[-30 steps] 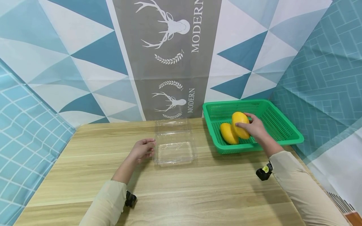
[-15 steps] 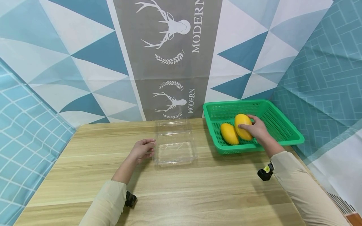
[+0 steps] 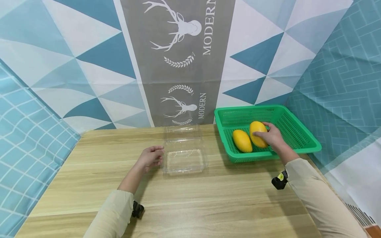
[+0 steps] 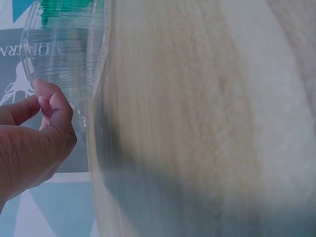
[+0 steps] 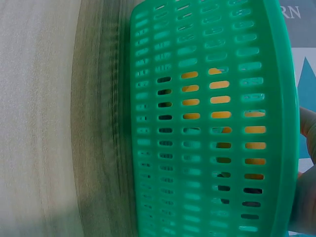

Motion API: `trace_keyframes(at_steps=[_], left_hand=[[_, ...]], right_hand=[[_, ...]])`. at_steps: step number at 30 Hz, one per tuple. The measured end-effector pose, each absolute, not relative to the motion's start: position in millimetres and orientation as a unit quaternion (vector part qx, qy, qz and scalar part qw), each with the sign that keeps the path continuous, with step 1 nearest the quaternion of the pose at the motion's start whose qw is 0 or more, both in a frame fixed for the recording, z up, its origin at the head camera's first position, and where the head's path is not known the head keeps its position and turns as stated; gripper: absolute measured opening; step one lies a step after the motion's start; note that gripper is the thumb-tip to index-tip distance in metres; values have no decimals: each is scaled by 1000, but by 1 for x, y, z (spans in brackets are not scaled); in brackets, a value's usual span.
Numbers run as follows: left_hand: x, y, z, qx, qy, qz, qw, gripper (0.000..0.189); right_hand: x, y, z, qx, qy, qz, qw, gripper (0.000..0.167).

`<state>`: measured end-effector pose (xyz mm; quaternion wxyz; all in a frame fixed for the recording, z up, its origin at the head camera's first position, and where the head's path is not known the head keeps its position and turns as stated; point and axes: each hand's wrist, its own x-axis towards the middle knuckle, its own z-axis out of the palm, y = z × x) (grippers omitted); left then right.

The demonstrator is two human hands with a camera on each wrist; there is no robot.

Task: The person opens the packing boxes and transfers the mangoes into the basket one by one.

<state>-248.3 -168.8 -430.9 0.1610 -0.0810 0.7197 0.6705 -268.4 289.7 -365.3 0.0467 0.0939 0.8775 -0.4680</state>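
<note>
My right hand (image 3: 271,135) grips a yellow mango (image 3: 258,134) inside the green plastic basket (image 3: 300,151), with the thumb on its near side. Left of it, a second mango (image 3: 242,140) lies on the basket floor. A clear plastic clamshell container (image 3: 184,162) stands with its lid raised towards the wall. At its left edge my left hand (image 3: 150,158) pinches the rim with thumb and forefinger, as the left wrist view shows the hand (image 4: 42,133) at the container's corner (image 4: 64,54). In the right wrist view the basket wall (image 5: 207,148) hides most of the fruit.
A light wooden table (image 3: 190,205) bears the container and the basket. Behind it rises a patterned wall covering (image 3: 178,72) with deer prints. On the right hangs a teal brick-pattern sheet (image 3: 342,86), close beside the basket.
My right hand has moved the held mango slightly right and down, apart from the other mango, which it overlapped earlier. The left hand and the container have stayed put.
</note>
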Motion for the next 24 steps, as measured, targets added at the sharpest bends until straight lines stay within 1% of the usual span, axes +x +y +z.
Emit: trace_keyframes(at_steps=[13, 24], left_hand=[[-247, -169, -429, -78, 721, 670, 163, 43], [-247, -168, -430, -81, 722, 668, 162, 42]], right_hand=[[-274, 299, -368, 106, 878, -464, 48, 82], [-275, 302, -370, 99, 883, -456, 59, 82]])
